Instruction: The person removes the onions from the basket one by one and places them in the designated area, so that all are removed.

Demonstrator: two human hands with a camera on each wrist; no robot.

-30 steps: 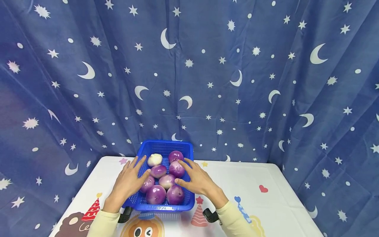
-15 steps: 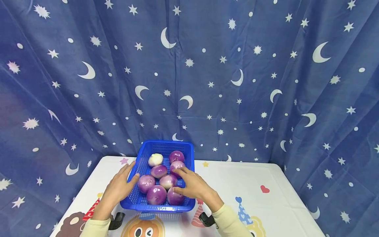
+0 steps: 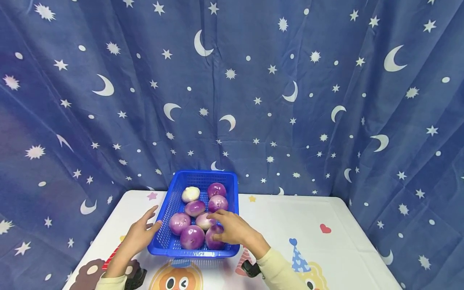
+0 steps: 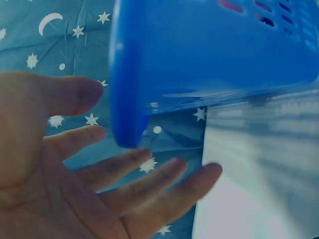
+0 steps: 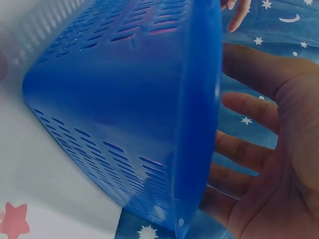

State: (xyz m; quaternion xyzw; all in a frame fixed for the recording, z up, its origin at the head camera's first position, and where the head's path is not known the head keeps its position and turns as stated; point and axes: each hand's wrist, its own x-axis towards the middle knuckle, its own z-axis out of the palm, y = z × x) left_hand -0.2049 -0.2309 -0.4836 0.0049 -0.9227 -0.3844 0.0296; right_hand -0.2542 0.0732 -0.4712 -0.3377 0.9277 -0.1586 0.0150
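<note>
A blue plastic basket point(image 3: 197, 253) with slotted walls holds several purple onions point(image 3: 192, 237) and one whitish bulb point(image 3: 190, 194) near its back left. My left hand point(image 3: 139, 234) is just outside the basket's left rim, fingers spread and apart from each other. The left wrist view has its thumb and fingers point(image 4: 149, 196) around the rim's edge with a gap. Over the basket's front right reaches my right hand point(image 3: 233, 228), fingers loosely bent above the onions there and partly covering them. Its fingers point(image 5: 244, 149) extend past the rim in the right wrist view.
The basket stands on a white table point(image 3: 290, 217) with a printed cartoon cloth, near the back edge. A dark blue curtain point(image 3: 308, 121) with moons and stars hangs right behind. A black wrist device point(image 3: 250, 268) shows at each sleeve.
My left hand has moved left and toward me, from over the basket to outside its left rim. The right hand has shifted slightly toward me. Basket and onions have stayed in place.
</note>
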